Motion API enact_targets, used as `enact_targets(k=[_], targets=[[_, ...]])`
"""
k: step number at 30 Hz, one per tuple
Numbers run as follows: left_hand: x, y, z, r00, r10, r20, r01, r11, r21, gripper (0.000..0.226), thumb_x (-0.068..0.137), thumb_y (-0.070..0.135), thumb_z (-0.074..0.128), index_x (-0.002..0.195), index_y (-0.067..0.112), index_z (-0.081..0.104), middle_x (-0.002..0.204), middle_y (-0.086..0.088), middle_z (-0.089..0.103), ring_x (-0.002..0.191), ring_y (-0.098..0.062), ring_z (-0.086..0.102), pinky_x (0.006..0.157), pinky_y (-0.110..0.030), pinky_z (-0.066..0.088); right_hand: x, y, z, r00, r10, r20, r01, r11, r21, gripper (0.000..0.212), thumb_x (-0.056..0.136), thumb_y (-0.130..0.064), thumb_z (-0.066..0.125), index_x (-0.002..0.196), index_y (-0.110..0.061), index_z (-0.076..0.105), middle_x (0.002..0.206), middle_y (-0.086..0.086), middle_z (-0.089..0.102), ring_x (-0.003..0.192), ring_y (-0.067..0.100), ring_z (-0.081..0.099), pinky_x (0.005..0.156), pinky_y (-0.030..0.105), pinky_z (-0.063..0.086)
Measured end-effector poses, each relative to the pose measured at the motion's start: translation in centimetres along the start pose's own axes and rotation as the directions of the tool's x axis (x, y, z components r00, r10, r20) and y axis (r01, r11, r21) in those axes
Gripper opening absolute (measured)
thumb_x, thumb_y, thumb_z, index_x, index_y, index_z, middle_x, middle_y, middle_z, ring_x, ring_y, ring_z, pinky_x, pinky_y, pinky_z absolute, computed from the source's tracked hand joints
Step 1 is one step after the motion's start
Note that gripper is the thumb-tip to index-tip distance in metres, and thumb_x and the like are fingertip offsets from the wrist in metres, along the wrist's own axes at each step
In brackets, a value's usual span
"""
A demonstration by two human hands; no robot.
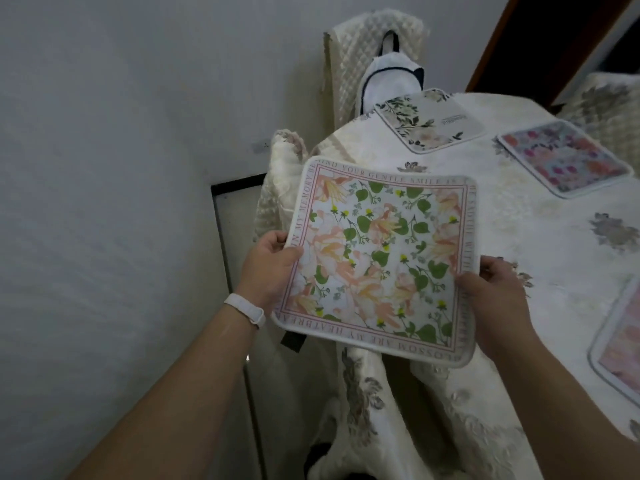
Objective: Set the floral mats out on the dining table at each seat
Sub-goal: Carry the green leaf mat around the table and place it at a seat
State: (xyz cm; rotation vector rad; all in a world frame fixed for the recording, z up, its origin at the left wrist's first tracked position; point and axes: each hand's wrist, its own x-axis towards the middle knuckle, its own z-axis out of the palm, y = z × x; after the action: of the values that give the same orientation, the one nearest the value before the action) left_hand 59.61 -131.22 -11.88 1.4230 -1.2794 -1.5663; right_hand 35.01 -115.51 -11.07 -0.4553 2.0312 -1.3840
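While I hold the peach floral mat (377, 261) above the surface's (519, 216) near corner, left hand (268, 271) and right hand (491, 289) fingers pinched on opposite edges, it looks light, floppy, best carried two-handed.

Peach-and-green floral mat (375, 258) held above table edge, three mats (429, 119) laid
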Motion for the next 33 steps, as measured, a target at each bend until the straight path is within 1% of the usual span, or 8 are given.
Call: enact_targets(k=[4,8,12,19,23,27,30,33], targets=[[3.0,2.0,1.8,0.998,-0.032,0.049,0.034,0.999,-0.041,0.008,0.090,-0.001,0.057,0.094,0.005,0.060,0.086,-0.008,0.070,0.064,-0.019,0.071,0.051,-0.034,0.059,2.0,-1.2,0.3,0.999,-0.012,-0.048,0.013,1.000,0.015,0.016,0.094,-0.007,0.058,0.109,-0.013,0.060,0.094,0.002,0.071,0.075,0.017,0.072,0.056,0.030,0.055],[5.5,3.3,4.2,0.993,-0.036,0.115,0.038,0.999,-0.016,0.010,0.090,-0.001,0.057,0.092,0.008,0.060,0.087,-0.011,0.072,0.066,-0.021,0.072,0.055,-0.034,0.058,3.5,-2.0,-1.0,0.994,-0.007,-0.112,0.016,0.997,0.080,0.018,0.094,-0.008,0.059,0.111,-0.013,0.060,0.094,0.000,0.072,0.069,0.013,0.073,0.055,0.029,0.055],[7.9,4.4,7.1,0.984,-0.022,0.177,0.013,0.999,0.050,0.011,0.090,-0.002,0.056,0.091,0.008,0.060,0.083,-0.009,0.072,0.061,-0.018,0.071,0.050,-0.030,0.057,4.6,-1.3,-2.1,0.981,0.018,-0.194,0.010,0.990,0.144,0.015,0.093,-0.008,0.061,0.106,-0.015,0.061,0.092,0.001,0.073,0.064,0.009,0.073,0.053,0.028,0.055],[13.5,4.7,11.2,0.954,-0.033,0.298,-0.026,0.981,0.193,0.013,0.090,-0.001,0.057,0.086,0.011,0.060,0.089,-0.013,0.070,0.075,-0.031,0.066,0.070,-0.046,0.057,6.5,0.9,-1.0,0.941,0.146,-0.307,-0.063,0.962,0.264,0.019,0.092,-0.007,0.062,0.103,-0.023,0.063,0.097,0.005,0.074,0.080,0.023,0.076,0.070,0.048,0.063],[18.1,4.7,12.2,0.931,-0.073,0.357,-0.003,0.978,0.209,0.013,0.091,-0.002,0.056,0.088,0.011,0.059,0.090,-0.012,0.069,0.075,-0.030,0.065,0.073,-0.046,0.056,8.8,0.5,1.1,0.909,0.186,-0.374,-0.092,0.963,0.255,0.018,0.093,-0.005,0.061,0.100,-0.022,0.062,0.095,0.005,0.073,0.080,0.024,0.075,0.067,0.042,0.062],[24.0,4.8,12.7,0.914,-0.101,0.392,-0.001,0.968,0.251,0.013,0.090,-0.001,0.057,0.089,0.011,0.060,0.091,-0.012,0.071,0.076,-0.029,0.068,0.070,-0.042,0.057,12.2,-0.7,4.5,0.869,0.231,-0.439,-0.147,0.965,0.216,0.016,0.094,-0.009,0.062,0.107,-0.019,0.062,0.094,0.002,0.074,0.076,0.019,0.075,0.058,0.034,0.058],[28.5,4.7,12.8,0.904,-0.117,0.411,-0.004,0.960,0.280,0.016,0.089,0.000,0.058,0.086,0.016,0.060,0.090,-0.012,0.073,0.082,-0.034,0.070,0.075,-0.050,0.057,14.8,-1.5,7.7,0.828,0.243,-0.506,-0.197,0.970,0.142,0.012,0.094,-0.012,0.061,0.100,-0.023,0.060,0.091,-0.002,0.072,0.074,0.018,0.073,0.058,0.035,0.059],[32.2,5.1,12.9,0.887,-0.156,0.435,0.027,0.957,0.288,0.018,0.089,-0.001,0.055,0.083,0.016,0.059,0.089,-0.015,0.073,0.081,-0.038,0.070,0.075,-0.054,0.057,17.2,-2.3,10.5,0.794,0.275,-0.542,-0.249,0.961,0.124,0.012,0.094,-0.014,0.061,0.104,-0.021,0.060,0.093,-0.002,0.071,0.075,0.017,0.072,0.058,0.033,0.058]])
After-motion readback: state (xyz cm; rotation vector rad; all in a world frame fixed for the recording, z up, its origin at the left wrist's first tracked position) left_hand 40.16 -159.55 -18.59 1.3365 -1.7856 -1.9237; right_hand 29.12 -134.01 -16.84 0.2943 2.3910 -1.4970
